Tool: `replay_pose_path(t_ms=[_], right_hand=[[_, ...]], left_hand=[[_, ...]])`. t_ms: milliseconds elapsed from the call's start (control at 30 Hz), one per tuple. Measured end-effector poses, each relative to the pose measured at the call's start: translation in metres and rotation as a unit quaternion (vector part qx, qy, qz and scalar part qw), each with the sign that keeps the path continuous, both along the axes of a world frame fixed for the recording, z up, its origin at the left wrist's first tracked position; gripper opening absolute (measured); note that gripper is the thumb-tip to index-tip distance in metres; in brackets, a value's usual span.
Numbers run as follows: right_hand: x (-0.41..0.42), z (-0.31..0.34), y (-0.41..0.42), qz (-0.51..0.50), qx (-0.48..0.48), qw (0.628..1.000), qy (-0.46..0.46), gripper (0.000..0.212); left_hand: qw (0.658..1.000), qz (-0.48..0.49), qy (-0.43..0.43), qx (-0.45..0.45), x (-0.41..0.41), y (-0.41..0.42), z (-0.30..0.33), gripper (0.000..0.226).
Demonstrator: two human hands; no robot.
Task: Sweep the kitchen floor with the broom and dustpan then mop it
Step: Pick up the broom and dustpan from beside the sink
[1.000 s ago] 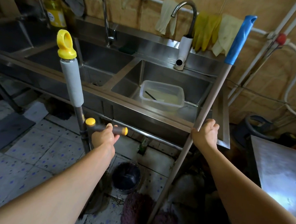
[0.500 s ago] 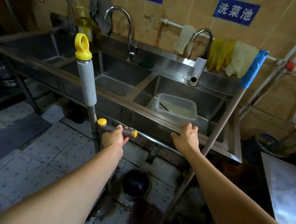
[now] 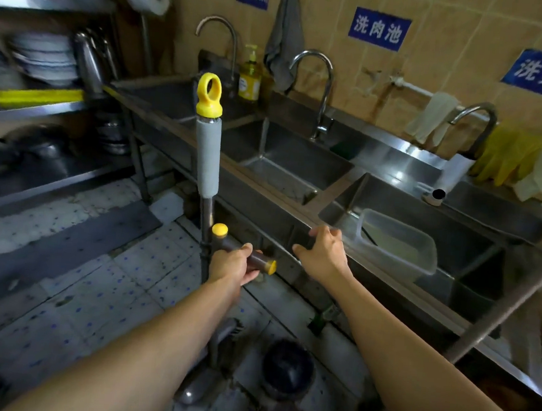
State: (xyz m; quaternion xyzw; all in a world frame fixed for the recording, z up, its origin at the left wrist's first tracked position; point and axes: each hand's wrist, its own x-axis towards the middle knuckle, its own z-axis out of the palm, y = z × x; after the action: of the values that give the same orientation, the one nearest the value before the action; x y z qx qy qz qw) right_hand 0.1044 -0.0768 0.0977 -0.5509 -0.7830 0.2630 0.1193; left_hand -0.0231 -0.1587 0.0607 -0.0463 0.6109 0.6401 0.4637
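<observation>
— Steel sinks run along the tiled wall ahead of us, with speckled floor tiles below; where do our fingers sit?

— Our left hand has its fingers wrapped around the dark side lever with yellow end caps, which sticks out from the upright metal pole with a grey foam sleeve and a yellow ring on top. Our right hand holds nothing: fingers loosely spread, hovering just in front of the sink's front edge.

— So which step are we on?

— We judge it's the mopping part, or fetching the tool for it. That pole looks like a squeeze mop's; its lower end drops behind our left forearm to the floor, beside a small dark round bucket. We can't make out the mop head clearly.

— And the broom and dustpan?

— We can't pick them out for certain. A second metal pole leans against the sink's right end.

— What does the next move call for?

— Probably bringing the free right hand onto the grey sleeve, so we steer the pole with both hands clear of the sink frame.
</observation>
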Motion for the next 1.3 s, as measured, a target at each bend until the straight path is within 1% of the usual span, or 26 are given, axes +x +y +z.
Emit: replay_pose_path(t_ms=[100,167,400,567,667,767,833,1000,1100,1300], right_hand=[[-0.037,0.006,0.004,0.048,-0.006,0.999,0.003,0.052],[-0.063,0.010,0.007,0.078,-0.005,0.997,0.012,0.050],[-0.152,0.021,0.024,0.205,-0.031,0.978,0.030,0.047],[-0.199,0.025,0.034,0.280,-0.046,0.958,0.038,0.046],[-0.229,0.027,0.040,0.320,-0.043,0.945,0.040,0.047],[-0.258,0.029,0.042,0.347,-0.036,0.936,0.043,0.045],[-0.275,0.030,0.043,0.360,-0.037,0.931,0.038,0.044],[-0.326,0.030,0.041,0.395,-0.033,0.917,0.046,0.041],[-0.361,0.030,0.036,0.416,-0.030,0.907,0.051,0.039],[-0.454,0.028,0.025,0.460,-0.029,0.886,0.052,0.038]], left_hand=[[1.000,-0.003,0.006,0.005,-0.023,-0.002,0.003,0.009],[1.000,-0.005,0.014,0.012,-0.038,-0.006,0.005,0.011],[0.998,0.062,0.018,-0.004,-0.092,-0.016,0.015,0.009],[0.993,0.113,0.028,-0.037,-0.129,-0.016,0.018,0.018],[0.986,0.129,0.074,-0.079,-0.153,-0.021,0.017,0.028],[0.975,0.130,0.139,-0.112,-0.175,-0.029,0.017,0.032],[0.969,0.137,0.163,-0.123,-0.190,-0.034,0.015,0.034],[0.962,0.147,0.185,-0.137,-0.233,-0.045,0.015,0.031],[0.957,0.134,0.205,-0.155,-0.260,-0.050,0.015,0.030],[0.951,0.141,0.220,-0.167,-0.336,-0.050,0.008,0.026]])
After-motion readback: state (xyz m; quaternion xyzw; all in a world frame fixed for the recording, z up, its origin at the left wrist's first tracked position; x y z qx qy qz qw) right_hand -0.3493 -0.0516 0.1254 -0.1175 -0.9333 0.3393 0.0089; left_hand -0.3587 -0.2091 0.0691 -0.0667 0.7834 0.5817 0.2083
